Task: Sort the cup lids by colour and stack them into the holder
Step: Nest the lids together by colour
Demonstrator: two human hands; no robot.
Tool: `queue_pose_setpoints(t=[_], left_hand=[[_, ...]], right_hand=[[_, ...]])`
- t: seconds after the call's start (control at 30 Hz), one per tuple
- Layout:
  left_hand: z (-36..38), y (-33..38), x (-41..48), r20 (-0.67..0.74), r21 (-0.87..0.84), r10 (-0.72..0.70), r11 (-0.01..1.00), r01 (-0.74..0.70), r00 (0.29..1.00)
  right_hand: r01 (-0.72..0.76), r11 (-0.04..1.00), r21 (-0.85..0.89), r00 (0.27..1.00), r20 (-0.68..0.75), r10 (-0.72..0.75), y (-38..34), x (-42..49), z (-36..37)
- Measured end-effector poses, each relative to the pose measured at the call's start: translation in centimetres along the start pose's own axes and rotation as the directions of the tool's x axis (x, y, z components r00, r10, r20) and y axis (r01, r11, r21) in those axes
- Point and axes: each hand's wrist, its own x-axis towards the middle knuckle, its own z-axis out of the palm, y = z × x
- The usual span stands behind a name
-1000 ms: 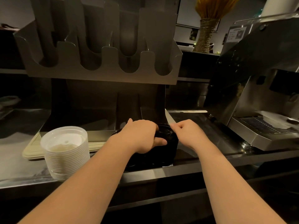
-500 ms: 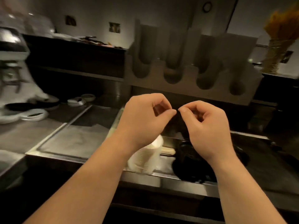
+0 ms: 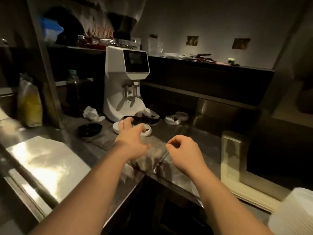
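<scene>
Loose cup lids lie on the steel counter [image 3: 169,133] in front of a white grinder. A black lid [image 3: 90,129] sits at the left, white lids [image 3: 145,131] lie in the middle, dark lids [image 3: 149,117] behind them, and two more white lids [image 3: 176,118] to the right. My left hand [image 3: 133,139] hangs over the middle white lids with fingers spread, holding nothing. My right hand [image 3: 184,152] hovers nearer to me, fingers loosely curled and empty. A stack of white lids [image 3: 294,212] shows at the bottom right corner. The holder is out of view.
A white coffee grinder [image 3: 126,82] stands behind the lids. A crumpled tissue [image 3: 91,113], a dark bottle [image 3: 74,94] and a yellow bag [image 3: 29,102] sit to the left. A cream tray edge [image 3: 232,160] is at the right. A shelf runs along the back.
The view has swung left, from the lid holder to the grinder area. My left hand has opened and reached out over the loose white lids; my right hand stays loosely curled.
</scene>
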Motion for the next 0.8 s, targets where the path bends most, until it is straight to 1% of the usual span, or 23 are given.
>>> queue_pose_setpoints(t=[0.07, 0.17, 0.23, 0.37, 0.43, 0.47, 0.53, 0.63, 0.7, 0.8], left_hand=[[0.3, -1.5, 2.3, 0.021, 0.056, -0.070, 0.996, 0.068, 0.997], [1.4, -2.4, 4.8, -0.013, 0.094, -0.135, 0.986, 0.136, 0.991], [2.6, -2.4, 6.2, -0.003, 0.131, -0.125, 0.984, 0.125, 0.992], [4.3, -2.9, 7.8, 0.083, 0.237, -0.135, 0.965, 0.112, 0.987], [4.6, -3.1, 7.9, 0.072, 0.301, -0.125, 0.949, 0.098, 0.990], [4.6, -3.1, 7.9, 0.051, 0.318, -0.120, 0.943, 0.098, 0.992], [4.4, -2.9, 8.0, 0.013, 0.315, -0.129, 0.942, 0.118, 0.992], [3.9, -2.6, 7.9, 0.009, 0.262, -0.176, 0.950, 0.168, 0.984], [3.6, -2.9, 7.7, 0.028, 0.223, -0.188, 0.958, 0.177, 0.982], [3.3, -3.2, 7.4, 0.041, 0.202, -0.173, 0.966, 0.161, 0.984]], right_hand=[[-0.006, 0.999, -0.039, 1.000, 0.016, 0.007, -0.3, 3.0, 1.8], [0.001, 0.997, -0.076, 1.000, 0.010, 0.000, -0.7, 7.7, 4.3], [0.004, 0.999, -0.054, 1.000, -0.014, -0.005, -1.0, 10.7, 5.6], [-0.013, 0.998, -0.058, 0.998, -0.069, 0.009, -2.0, 16.3, 7.2], [-0.048, 0.996, -0.072, 0.997, -0.070, 0.043, -2.6, 18.7, 8.1], [-0.064, 0.992, -0.105, 0.996, -0.064, 0.058, -2.7, 19.7, 8.7], [-0.088, 0.982, -0.166, 0.995, -0.057, 0.080, -2.7, 20.9, 9.7], [-0.099, 0.973, -0.208, 0.994, -0.065, 0.088, -2.2, 21.4, 10.6], [-0.095, 0.981, -0.168, 0.992, -0.093, 0.080, -2.0, 21.0, 10.6], [-0.098, 0.995, 0.024, 0.986, -0.133, 0.100, -1.7, 19.6, 9.3]])
